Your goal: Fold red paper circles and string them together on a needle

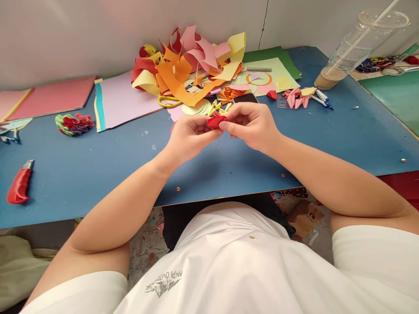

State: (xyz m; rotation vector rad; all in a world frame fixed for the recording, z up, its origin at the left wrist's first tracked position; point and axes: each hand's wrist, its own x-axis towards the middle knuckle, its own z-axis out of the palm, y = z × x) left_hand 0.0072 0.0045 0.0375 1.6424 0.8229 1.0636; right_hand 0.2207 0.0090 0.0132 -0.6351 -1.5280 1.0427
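Both hands meet above the middle of the blue table [98, 170], pinching one small folded red paper piece [215, 122]. My left hand [190, 137] grips its left end with curled fingers. My right hand [250, 124] pinches its right end between thumb and forefinger. Just beyond the hands lie small folded yellow paper pieces [218, 107] and a dark phone [245, 97], partly hidden by my right hand.
A heap of cut paper scraps [193, 65] and yellow scissors [168, 102] lie at the back, beside coloured sheets [124, 98]. A red utility knife [19, 185] lies near left. A paper flower [73, 123], pens [322, 98] and a tilted plastic cup [356, 43] are also around.
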